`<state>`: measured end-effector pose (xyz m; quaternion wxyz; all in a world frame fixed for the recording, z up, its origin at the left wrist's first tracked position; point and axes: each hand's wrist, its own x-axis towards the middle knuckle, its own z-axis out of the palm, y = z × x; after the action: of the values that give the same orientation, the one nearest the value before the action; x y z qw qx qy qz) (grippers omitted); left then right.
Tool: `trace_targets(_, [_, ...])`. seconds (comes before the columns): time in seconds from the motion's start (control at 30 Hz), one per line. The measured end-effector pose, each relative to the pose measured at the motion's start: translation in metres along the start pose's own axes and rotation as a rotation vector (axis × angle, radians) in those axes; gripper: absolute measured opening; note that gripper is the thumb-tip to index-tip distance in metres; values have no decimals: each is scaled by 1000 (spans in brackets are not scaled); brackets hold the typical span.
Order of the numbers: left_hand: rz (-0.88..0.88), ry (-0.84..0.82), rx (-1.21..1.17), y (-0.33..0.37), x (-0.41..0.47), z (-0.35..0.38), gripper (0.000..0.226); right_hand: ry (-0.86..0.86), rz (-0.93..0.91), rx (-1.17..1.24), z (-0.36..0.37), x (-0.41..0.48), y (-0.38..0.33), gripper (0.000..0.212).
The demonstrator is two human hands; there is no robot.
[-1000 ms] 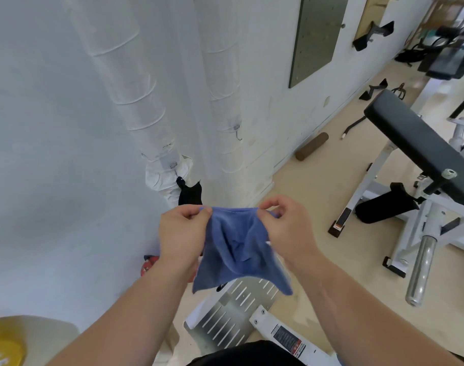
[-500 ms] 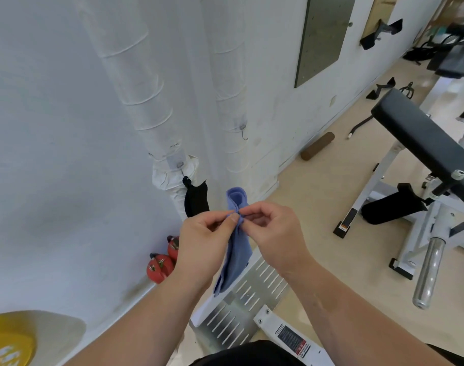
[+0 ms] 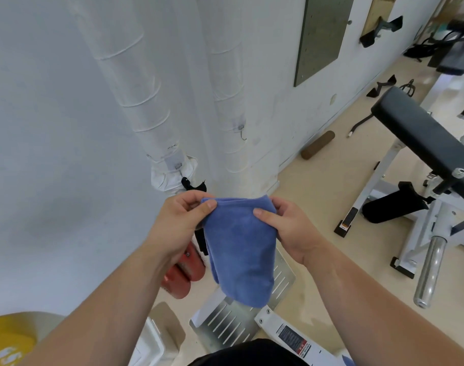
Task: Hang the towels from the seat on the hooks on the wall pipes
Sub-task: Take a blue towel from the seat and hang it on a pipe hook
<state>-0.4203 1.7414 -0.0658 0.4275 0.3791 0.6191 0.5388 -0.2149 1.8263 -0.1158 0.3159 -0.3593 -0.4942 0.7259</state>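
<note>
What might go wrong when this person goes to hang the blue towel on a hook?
The free hook is small, and the blue towel, pinched by the left hand and right hand, looks folded double, so it may slide off. Reaching in might also knock down the black towel hanging nearby.

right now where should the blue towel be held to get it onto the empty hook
Grip the blue towel by its folded top edge, one pinch from each side, as the left hand and right hand do. The rest hangs limp below, so the short span between the pinches is likely the easiest part to slip over the bare hook.
</note>
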Motion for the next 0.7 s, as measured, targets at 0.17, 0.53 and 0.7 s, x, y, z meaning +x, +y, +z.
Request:
trace_targets(0.17, [-88,-177,19,1,10,-29,20,0,-71,18,10,3,-13,31])
trace_targets(0.53, [86,-412,719,34,40,11,20,-12,-276,-326,17,5,-33,53])
trace_targets(0.7, [62,-340,521,34,34,5,15,-122,-70,-545,-6,11,-13,44])
